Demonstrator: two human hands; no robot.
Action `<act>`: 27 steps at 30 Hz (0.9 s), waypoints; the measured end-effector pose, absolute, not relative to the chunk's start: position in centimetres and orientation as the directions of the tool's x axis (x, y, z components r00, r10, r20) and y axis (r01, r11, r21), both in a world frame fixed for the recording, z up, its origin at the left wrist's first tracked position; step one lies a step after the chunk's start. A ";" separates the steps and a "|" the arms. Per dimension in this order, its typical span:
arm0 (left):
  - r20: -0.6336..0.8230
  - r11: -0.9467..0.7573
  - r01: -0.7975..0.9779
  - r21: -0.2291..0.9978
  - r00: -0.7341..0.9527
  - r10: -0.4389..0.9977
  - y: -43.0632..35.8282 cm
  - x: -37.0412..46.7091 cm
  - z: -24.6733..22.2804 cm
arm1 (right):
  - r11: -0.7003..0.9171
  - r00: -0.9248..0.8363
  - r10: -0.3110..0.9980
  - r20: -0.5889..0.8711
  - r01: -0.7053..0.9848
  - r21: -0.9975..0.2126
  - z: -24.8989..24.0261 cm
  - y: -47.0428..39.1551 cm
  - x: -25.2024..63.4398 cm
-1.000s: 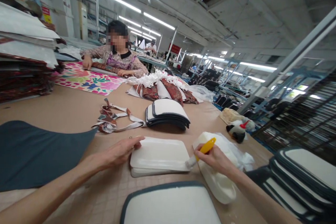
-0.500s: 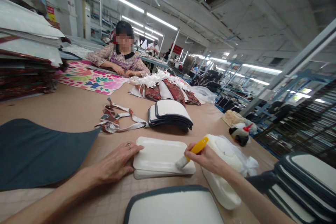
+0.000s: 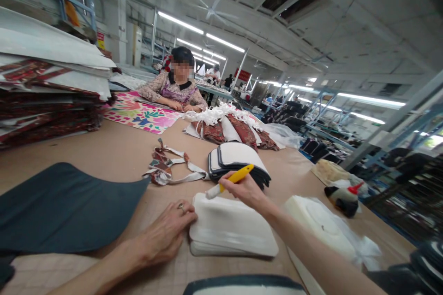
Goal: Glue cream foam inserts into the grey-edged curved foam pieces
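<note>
My right hand [image 3: 244,189] grips a paintbrush [image 3: 237,175] by its yellow handle. The pale bristles meet the far left corner of the top panel in a stack of white, round-cornered panels [image 3: 231,228]. At the stack's left edge, my left hand [image 3: 169,228] has its fingers bent together, the tips pressing on the panel edge. Wet-looking, shiny streaks run across the top panel. Just behind the stack, partly hidden by my right hand, is a pile of curved white panels with dark edging [image 3: 238,154].
A dark fabric piece [image 3: 69,207] lies left, below a tall fabric pile [image 3: 51,97]. Cloth strips [image 3: 169,166] and bundled patterned fabric [image 3: 238,129] lie farther back. Right are a white container in plastic [image 3: 318,226] and a red-tipped bottle [image 3: 346,198]. A person [image 3: 176,83] works opposite.
The brush has moved from the near right part of the top panel to its far left corner. My left hand stays at the left edge. The camera view has shifted.
</note>
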State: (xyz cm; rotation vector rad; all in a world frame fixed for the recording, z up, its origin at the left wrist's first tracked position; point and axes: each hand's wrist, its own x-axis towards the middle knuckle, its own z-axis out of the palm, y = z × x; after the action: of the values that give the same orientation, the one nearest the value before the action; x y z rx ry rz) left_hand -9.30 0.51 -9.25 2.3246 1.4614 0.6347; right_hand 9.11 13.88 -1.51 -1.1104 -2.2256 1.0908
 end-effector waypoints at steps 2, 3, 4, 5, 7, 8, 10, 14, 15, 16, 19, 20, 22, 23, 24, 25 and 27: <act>0.179 -0.419 0.766 0.487 0.383 0.906 0.5 -9.3 -9.1 | 0.392 -0.633 0.774 0.016 0.458 -0.798 -2.6 14.4 6.9; 0.177 -0.417 0.768 0.486 0.382 0.907 0.5 -9.3 -9.1 | 0.401 -0.647 0.763 0.012 0.458 -0.794 -3.1 14.7 6.4; 0.177 -0.416 0.768 0.487 0.380 0.908 0.4 -9.3 -9.1 | 0.410 -0.655 0.756 0.008 0.464 -0.785 -3.4 14.9 6.3; 0.181 -0.415 0.769 0.486 0.376 0.909 0.3 -9.3 -9.2 | 0.420 -0.655 0.755 0.006 0.477 -0.772 -3.6 15.2 6.6; 0.191 -0.415 0.769 0.485 0.371 0.909 0.3 -9.3 -9.2 | 0.434 -0.631 0.775 0.009 0.523 -0.734 -3.6 15.6 8.2; 0.192 -0.418 0.768 0.485 0.372 0.908 0.3 -9.3 -9.2 | 0.435 -0.606 0.795 0.013 0.554 -0.710 -3.3 15.8 9.3; 0.184 -0.420 0.768 0.483 0.380 0.907 0.7 -9.4 -9.0 | 0.423 -0.544 0.838 0.029 0.616 -0.664 -2.5 15.7 11.4; 0.158 -0.439 0.759 0.481 0.418 0.895 2.1 -9.5 -8.1 | 0.421 -0.516 0.856 0.043 0.646 -0.636 -1.7 14.6 13.6; 0.163 -0.453 0.752 0.479 0.431 0.888 2.4 -9.5 -8.0 | 0.431 -0.534 0.845 0.038 0.635 -0.641 -1.8 14.2 13.8; 0.170 -0.467 0.745 0.476 0.443 0.880 2.7 -9.5 -7.9 | 0.440 -0.553 0.832 0.031 0.626 -0.644 -2.0 13.9 14.0; 0.184 -0.494 0.734 0.466 0.466 0.865 3.3 -9.5 -8.2 | 0.446 -0.556 0.831 0.016 0.648 -0.617 -2.5 13.4 15.8; 0.187 -0.497 0.731 0.468 0.468 0.864 3.4 -9.6 -8.4 | 0.442 -0.536 0.844 0.022 0.671 -0.595 -2.4 13.3 16.8; 0.190 -0.497 0.719 0.485 0.467 0.863 3.6 -9.7 -9.0 | 0.433 -0.487 0.872 0.052 0.717 -0.546 -1.8 13.0 19.1; 0.193 -0.496 0.709 0.501 0.467 0.863 3.7 -9.8 -9.2 | 0.432 -0.469 0.880 0.071 0.732 -0.527 -1.3 12.8 20.0; 0.197 -0.494 0.698 0.519 0.464 0.863 4.0 -10.0 -9.2 | 0.435 -0.459 0.884 0.089 0.739 -0.515 -0.7 12.4 20.8; 0.202 -0.489 0.686 0.539 0.458 0.866 4.3 -10.1 -9.1 | 0.439 -0.462 0.882 0.094 0.731 -0.523 -0.1 11.9 21.3; 0.218 -0.468 0.665 0.582 0.427 0.878 5.2 -10.3 -8.3 | 0.435 -0.495 0.865 0.081 0.661 -0.611 0.8 10.9 21.6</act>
State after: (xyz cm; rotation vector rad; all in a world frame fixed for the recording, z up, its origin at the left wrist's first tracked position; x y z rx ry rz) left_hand -10.29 5.20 -8.26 2.2761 1.3114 0.7060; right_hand 21.61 10.92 0.81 -1.2968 -2.3098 0.7313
